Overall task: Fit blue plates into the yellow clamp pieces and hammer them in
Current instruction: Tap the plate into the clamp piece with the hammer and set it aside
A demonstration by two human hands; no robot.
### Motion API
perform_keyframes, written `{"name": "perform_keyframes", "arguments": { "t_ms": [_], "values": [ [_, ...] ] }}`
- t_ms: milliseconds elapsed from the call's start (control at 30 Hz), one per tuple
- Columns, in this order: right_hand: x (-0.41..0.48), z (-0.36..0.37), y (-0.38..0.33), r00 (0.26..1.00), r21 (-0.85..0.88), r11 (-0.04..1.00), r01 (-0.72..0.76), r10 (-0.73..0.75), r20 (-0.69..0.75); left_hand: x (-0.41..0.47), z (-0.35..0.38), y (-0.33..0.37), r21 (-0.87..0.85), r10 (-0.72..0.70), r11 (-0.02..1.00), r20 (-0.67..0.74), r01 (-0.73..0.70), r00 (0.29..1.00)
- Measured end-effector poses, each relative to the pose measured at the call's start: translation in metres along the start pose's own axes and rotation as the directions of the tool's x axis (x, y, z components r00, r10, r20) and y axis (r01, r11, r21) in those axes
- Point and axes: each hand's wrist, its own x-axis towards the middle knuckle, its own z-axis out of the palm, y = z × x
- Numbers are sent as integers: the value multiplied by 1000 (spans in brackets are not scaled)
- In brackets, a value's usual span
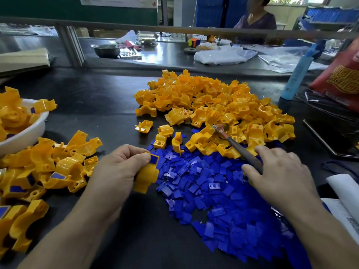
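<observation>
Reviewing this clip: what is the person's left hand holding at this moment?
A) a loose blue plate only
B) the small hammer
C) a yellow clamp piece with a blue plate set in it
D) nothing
C: the left hand grips a yellow clamp piece with a blue plate seated at its top end, while the hammer lies under the right hand over the plate pile.

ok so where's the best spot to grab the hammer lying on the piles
Grip the hammer low on its handle, from the near right where the right hand already rests. The head lies far, propped on the yellow clamp pieces; the handle slopes down toward the blue plates.
</observation>
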Motion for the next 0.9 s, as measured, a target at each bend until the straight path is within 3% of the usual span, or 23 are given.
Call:
{"name": "perform_keyframes", "arguments": {
  "t_ms": [100,233,400,567,667,767,833,900],
  "values": [
    [2,2,0,999,32,999,30,-30,16,7,-4,-5,199,-45,979,14,42,999],
    [2,1,4,998,68,997,32,-36,53,10,-7,-7,474,38,880,-28,-20,999],
    [4,-1,9,991,70,997,16,-25,129,12,-11,-7,793,89,607,-19,-40,996],
    [5,-5,13,999,142,990,5,-11,37,7,-13,-2,921,32,389,-32,17,999],
    [0,-16,5,999,427,904,37,-40,-1,4,-8,-3,951,68,308,-12,-10,998],
    [-12,-31,-16,992,717,697,3,-92,86,5,-4,-6,959,118,279,10,-43,993],
    [-22,-36,-29,967,788,615,-24,-187,175,5,-2,-7,966,154,251,24,-62,988],
    [-29,-36,-38,936,772,635,23,-284,206,5,-1,-9,967,178,249,16,-61,984]
  ]
}}
